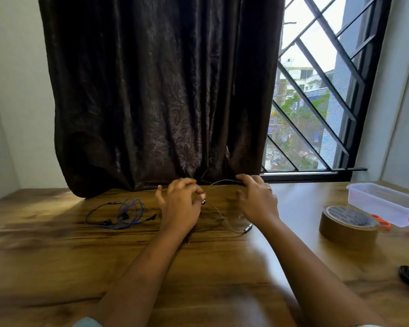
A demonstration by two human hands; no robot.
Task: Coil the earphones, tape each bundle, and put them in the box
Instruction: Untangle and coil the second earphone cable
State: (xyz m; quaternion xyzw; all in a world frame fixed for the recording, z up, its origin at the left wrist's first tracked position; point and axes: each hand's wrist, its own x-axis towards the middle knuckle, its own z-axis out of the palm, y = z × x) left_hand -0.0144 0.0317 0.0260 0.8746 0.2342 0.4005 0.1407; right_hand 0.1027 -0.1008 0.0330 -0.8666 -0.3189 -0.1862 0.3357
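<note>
Fingers (194, 188) around blurred, perhaps grey cord (224, 181)

Both my forearms are bare up to the bottom edge of the view, where a sliver of pale, light-blue sleeve shows. My right hand (257, 201) wears a thin ring on one finger. My left hand (180, 204) has light-painted nails.

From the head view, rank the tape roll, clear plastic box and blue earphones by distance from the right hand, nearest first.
1. Tape roll, on the table to the right of the right hand.
2. Clear plastic box, farther right, behind the tape.
3. Blue earphones, far left, beyond the left hand.
</note>
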